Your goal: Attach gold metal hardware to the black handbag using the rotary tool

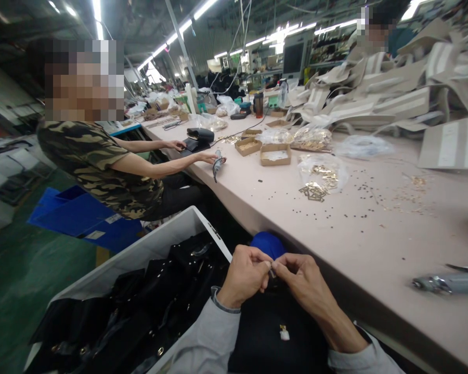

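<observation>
My left hand [246, 275] and my right hand [304, 275] meet at the table's front edge, fingertips pinched together on a small piece [272, 272]. It is too small and too covered by fingers to name. Below them spreads a black item [276, 343], seemingly on my lap, and a small gold fitting with a white scrap [284, 332] lies on it. Just behind my hands shows a rounded blue object [267, 244].
At my left stands a white bin [195, 215] of black pieces with metal eyelets. The pink table [249, 205] bears gold fittings [320, 182], small cardboard boxes [275, 156], a grey power tool [448, 283] and piled beige pieces [390, 104]. A co-worker [97, 166] in camouflage works beyond the bin.
</observation>
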The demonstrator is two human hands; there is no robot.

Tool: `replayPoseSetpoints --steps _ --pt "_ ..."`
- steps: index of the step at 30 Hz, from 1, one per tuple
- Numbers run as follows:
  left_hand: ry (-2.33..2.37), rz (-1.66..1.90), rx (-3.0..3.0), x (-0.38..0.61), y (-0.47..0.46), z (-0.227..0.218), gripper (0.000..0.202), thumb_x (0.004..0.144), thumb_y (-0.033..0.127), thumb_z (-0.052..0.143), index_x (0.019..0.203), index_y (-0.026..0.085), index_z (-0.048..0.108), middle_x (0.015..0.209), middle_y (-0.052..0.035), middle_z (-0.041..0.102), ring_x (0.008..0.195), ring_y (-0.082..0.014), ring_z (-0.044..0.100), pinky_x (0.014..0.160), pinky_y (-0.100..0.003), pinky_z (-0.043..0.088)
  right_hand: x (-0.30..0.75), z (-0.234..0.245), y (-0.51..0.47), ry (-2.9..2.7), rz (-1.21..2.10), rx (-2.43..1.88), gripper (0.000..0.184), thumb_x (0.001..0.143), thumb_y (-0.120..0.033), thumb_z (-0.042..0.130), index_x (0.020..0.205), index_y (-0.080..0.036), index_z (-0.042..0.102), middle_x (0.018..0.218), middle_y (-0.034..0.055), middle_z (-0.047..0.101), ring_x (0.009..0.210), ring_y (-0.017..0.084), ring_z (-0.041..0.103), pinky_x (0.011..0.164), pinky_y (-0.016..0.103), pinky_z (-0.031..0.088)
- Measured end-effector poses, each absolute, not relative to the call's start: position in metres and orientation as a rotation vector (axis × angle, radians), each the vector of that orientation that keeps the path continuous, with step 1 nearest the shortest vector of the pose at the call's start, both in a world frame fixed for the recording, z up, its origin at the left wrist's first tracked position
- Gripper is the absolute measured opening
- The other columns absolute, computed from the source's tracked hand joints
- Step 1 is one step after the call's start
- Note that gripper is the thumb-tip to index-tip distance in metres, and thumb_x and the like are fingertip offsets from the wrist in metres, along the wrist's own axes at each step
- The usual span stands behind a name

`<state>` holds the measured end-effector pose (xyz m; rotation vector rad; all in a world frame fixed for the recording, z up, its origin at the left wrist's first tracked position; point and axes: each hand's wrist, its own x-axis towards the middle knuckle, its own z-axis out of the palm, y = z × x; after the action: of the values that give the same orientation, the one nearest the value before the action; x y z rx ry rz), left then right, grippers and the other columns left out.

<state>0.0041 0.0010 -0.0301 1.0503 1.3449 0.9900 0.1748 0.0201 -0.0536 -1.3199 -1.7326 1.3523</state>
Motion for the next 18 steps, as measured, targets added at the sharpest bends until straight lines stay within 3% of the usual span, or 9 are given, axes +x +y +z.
replayPoseSetpoints --steps 6,10,18 --pt "1.367 0.978 1.008 0.004 0.002 -0.029 0.016 0.064 0.023 0.059 0.071 0.012 0.069 0.040 0.0014 0.057 0.030 -0.0100 0.045 0.033 -0.019 0.038 0.174 -0.057 0.020 -1.723 1.335 -1.323 0.039 0.092 -0.047 0.060 0.074 -0.015 0.071 0.067 0.0032 0.063 0.061 0.015 0.049 0.058 0.027 0.036" --pt "1.297 0.919 1.030 -0.003 0.000 -0.029 0.028 0.063 0.021 0.061 0.085 0.009 0.073 0.050 -0.0012 0.064 0.039 -0.0114 0.055 0.042 -0.021 0.046 0.173 -0.055 0.021 -1.724 1.325 -1.330 0.039 0.092 -0.046 0.060 0.074 -0.014 0.073 0.067 0.0041 0.065 0.062 0.016 0.052 0.056 0.027 0.036" --pt "1.357 0.846 1.185 -0.001 -0.006 -0.028 0.032 0.067 0.012 0.067 0.098 0.009 0.073 0.063 -0.0005 0.066 0.050 -0.0122 0.061 0.047 -0.020 0.044 0.175 -0.059 0.021 -1.651 1.371 -1.323 0.036 0.089 -0.046 0.063 0.075 -0.014 0.074 0.065 0.0040 0.065 0.059 0.016 0.054 0.058 0.027 0.041"
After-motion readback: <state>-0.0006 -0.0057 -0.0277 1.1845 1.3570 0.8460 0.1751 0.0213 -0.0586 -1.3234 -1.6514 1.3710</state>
